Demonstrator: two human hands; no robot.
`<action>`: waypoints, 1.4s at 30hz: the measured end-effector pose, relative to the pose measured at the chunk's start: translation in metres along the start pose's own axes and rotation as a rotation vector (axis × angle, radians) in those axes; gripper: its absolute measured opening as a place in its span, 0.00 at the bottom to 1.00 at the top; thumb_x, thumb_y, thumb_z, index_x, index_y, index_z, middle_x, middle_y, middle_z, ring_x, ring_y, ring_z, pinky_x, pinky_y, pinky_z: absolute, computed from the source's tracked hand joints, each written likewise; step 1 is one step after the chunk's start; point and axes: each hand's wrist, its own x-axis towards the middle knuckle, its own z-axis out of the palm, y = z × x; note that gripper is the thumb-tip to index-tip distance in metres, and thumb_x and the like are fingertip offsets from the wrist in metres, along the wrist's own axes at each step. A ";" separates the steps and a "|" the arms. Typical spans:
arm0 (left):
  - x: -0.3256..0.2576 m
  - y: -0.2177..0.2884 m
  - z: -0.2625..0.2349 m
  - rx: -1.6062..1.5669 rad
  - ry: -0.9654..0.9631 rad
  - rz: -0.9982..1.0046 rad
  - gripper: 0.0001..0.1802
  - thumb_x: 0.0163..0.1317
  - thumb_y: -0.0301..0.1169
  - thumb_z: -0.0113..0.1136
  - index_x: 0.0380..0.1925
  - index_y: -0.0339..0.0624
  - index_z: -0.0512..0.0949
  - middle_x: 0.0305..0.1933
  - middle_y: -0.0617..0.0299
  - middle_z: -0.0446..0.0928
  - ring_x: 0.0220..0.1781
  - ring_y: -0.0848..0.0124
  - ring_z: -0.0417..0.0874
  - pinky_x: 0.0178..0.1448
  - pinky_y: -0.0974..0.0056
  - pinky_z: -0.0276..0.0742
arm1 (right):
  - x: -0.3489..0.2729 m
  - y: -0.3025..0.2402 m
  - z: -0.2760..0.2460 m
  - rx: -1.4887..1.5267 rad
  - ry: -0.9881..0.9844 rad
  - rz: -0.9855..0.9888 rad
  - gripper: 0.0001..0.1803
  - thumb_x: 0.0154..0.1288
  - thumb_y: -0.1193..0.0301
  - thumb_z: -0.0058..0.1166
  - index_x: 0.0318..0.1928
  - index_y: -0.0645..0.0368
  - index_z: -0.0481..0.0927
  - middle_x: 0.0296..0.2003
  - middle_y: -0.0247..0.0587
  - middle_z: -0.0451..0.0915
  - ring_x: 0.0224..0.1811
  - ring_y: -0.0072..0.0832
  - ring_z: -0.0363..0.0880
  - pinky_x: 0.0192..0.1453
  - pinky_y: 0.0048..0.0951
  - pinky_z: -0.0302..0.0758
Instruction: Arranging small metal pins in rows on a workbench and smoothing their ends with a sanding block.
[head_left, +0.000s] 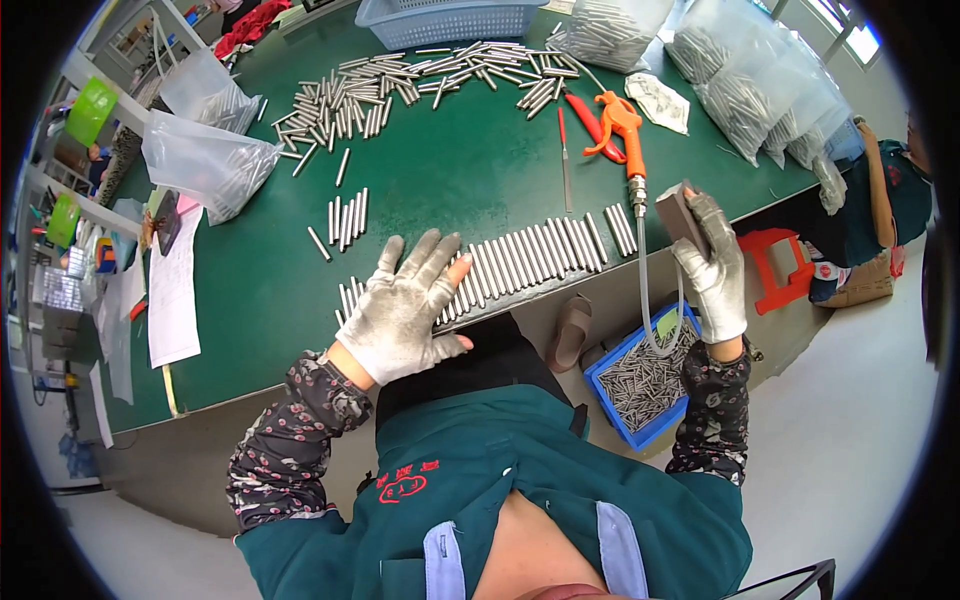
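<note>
Both my hands wear greyish-white work gloves with some fingertips bare. My left hand (402, 310) lies flat with fingers spread over the left part of a row of metal pins (530, 258) along the table's near edge, hiding some of them. Beyond the table edge on the right, my right hand (715, 270) is closed around a brown-grey rectangular block (680, 218). A few pins (620, 230) stand slightly apart at the row's right end. Another small group of pins (347, 219) lies beyond my left hand.
Loose pins (350, 95) are heaped at the back of the green table (450, 165). An orange air gun (622, 125) with a clear hose (643, 290) lies right, beside a thin red-handled tool (566, 175). A blue crate (612, 412) of pins sits below. Pin-filled bags (735, 85) stand back right.
</note>
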 end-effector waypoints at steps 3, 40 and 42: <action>0.003 0.002 0.004 0.002 0.020 -0.002 0.50 0.54 0.63 0.53 0.68 0.37 0.56 0.69 0.42 0.58 0.73 0.45 0.55 0.73 0.41 0.46 | 0.000 -0.003 0.001 -0.015 -0.016 -0.013 0.28 0.52 0.72 0.57 0.57 0.62 0.75 0.60 0.52 0.72 0.64 0.41 0.69 0.67 0.36 0.64; 0.085 0.039 0.002 -0.042 0.047 -0.275 0.46 0.45 0.57 0.64 0.55 0.30 0.70 0.72 0.39 0.52 0.77 0.49 0.47 0.73 0.34 0.36 | -0.008 0.001 0.006 -0.136 0.024 -0.088 0.28 0.48 0.72 0.57 0.56 0.56 0.77 0.59 0.57 0.71 0.60 0.48 0.72 0.64 0.39 0.68; 0.088 0.039 0.007 -0.052 0.065 -0.265 0.45 0.44 0.56 0.64 0.55 0.30 0.71 0.72 0.39 0.53 0.77 0.49 0.48 0.73 0.34 0.37 | -0.009 0.003 0.005 -0.139 0.026 -0.075 0.29 0.48 0.72 0.57 0.56 0.56 0.77 0.59 0.57 0.71 0.60 0.48 0.72 0.64 0.40 0.68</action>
